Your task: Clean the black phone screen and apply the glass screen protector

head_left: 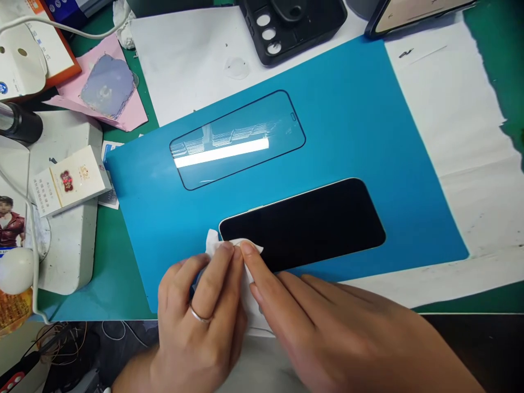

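Note:
A smartphone (315,224) with a dark screen lies face up on a blue mat (344,131). At its near left corner, both hands press a white tissue (248,278) against the phone's edge. My left hand (200,316), a ring on one finger, has its fingers closed on the tissue. My right hand (303,322) comes in from the right, its index fingertip pressed on the same tissue beside the left fingertips. Beyond the phone, a clear screen protector (237,131) with a thin black border lies flat on the mat and reflects a bright light.
At the back stand a black phone case (295,27) and another device (413,16). A cigarette box (69,180) rests on a white unit (77,256) at left. A pink sheet (135,109) carries a bluish pad (107,86). White paper (470,109) extends under the mat.

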A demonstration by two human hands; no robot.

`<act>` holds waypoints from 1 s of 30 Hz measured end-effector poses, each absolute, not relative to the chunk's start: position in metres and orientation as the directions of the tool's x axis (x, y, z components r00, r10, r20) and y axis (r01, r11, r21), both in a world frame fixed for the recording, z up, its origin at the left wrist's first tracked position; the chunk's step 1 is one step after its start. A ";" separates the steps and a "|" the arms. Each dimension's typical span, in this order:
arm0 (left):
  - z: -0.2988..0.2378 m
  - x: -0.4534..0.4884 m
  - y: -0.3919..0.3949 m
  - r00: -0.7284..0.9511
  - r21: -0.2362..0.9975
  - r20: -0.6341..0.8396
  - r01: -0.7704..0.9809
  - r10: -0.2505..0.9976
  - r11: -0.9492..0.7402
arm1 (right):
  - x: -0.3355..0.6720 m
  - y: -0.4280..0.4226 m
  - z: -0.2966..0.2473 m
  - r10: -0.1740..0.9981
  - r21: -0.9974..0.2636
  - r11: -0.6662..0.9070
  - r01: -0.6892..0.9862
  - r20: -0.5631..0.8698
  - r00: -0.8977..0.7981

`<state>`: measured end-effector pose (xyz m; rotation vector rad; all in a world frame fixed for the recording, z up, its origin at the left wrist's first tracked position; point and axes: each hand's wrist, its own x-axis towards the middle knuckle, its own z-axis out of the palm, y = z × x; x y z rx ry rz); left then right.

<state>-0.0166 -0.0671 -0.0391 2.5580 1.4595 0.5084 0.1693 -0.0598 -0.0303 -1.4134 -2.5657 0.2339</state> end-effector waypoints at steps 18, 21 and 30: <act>-0.030 0.027 -0.044 0.425 0.226 0.190 0.859 0.885 -0.460 | 0.186 -0.038 -0.032 0.856 -0.223 0.518 0.826 0.134 -0.500; -0.030 0.026 -0.051 0.431 0.231 0.179 0.855 0.884 -0.464 | 0.186 -0.045 -0.032 0.849 -0.231 0.529 0.817 0.137 -0.511; -0.030 0.030 -0.044 0.452 0.128 0.180 0.870 0.874 -0.476 | 0.181 -0.030 -0.034 0.850 -0.151 0.512 0.846 0.234 -0.473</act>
